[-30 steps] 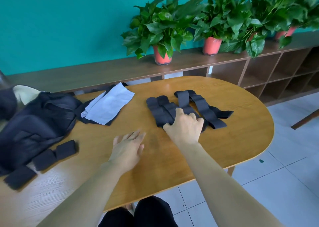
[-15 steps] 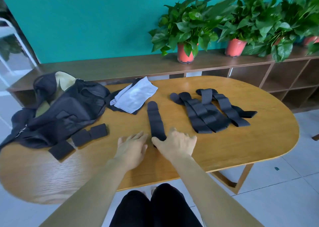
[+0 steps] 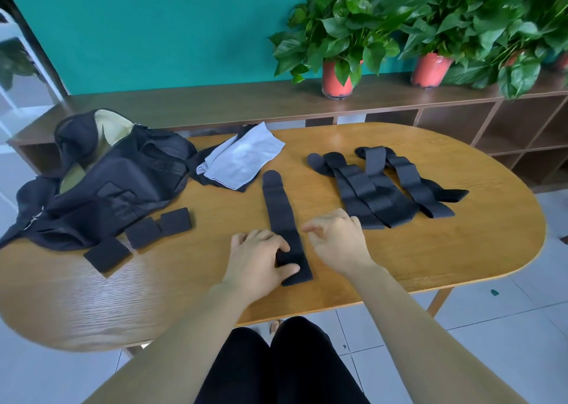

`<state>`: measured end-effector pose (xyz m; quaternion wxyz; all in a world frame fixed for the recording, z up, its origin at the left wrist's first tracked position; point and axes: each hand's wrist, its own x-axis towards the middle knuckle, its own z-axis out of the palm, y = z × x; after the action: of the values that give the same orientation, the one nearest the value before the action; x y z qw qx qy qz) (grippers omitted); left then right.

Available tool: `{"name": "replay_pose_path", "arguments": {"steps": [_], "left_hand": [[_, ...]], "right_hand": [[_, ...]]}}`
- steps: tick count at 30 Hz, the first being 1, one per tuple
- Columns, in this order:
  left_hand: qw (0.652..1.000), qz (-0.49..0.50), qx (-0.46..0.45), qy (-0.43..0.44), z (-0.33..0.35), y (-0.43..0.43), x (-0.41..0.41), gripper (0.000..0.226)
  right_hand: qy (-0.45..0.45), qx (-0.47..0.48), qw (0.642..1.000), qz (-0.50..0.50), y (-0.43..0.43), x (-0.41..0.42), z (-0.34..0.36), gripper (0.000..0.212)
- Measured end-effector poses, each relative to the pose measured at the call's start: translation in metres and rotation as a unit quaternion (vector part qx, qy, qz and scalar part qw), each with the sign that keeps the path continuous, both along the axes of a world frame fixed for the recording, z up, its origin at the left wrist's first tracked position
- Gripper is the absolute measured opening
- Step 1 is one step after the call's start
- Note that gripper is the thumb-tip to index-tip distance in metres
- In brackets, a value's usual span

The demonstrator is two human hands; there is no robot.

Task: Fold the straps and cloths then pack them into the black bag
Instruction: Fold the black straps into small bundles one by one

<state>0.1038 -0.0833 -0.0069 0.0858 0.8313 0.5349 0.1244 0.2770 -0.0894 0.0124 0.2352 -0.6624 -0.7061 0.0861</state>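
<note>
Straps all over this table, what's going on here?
A person at a wooden table is working on one black strap laid out lengthwise in front of them. The left hand pinches its near end; the right hand hovers beside it, holding nothing. A heap of straps lies to the right, a pale cloth near the far edge, and three small black pieces beside the black bag.
</note>
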Motion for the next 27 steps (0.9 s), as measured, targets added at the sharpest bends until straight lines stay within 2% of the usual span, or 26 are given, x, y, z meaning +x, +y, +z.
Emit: {"name": "replay_pose_path", "arguments": {"steps": [3,8,17,24,27], "left_hand": [[1.000,0.014,-0.007,0.011,-0.004,0.000,-0.003,0.044],[0.999,0.014,-0.046,0.012,-0.006,0.006,-0.019,0.049],[0.994,-0.060,-0.091,0.018,-0.006,0.014,-0.025,0.056],[0.989,-0.103,-0.098,0.042,-0.008,0.019,-0.028,0.072],[0.989,-0.105,-0.086,0.052,-0.008,0.021,-0.028,0.075]], "right_hand": [[-0.043,0.022,0.996,0.079,-0.003,-0.007,-0.003,0.025],[-0.139,-0.067,0.972,0.179,-0.007,-0.020,-0.013,0.035],[-0.193,-0.122,0.967,0.114,0.031,-0.025,-0.024,0.044],[-0.167,-0.178,0.967,0.073,0.072,-0.019,-0.026,0.044],[-0.125,-0.183,0.974,0.054,0.087,-0.014,-0.029,0.049]]}}
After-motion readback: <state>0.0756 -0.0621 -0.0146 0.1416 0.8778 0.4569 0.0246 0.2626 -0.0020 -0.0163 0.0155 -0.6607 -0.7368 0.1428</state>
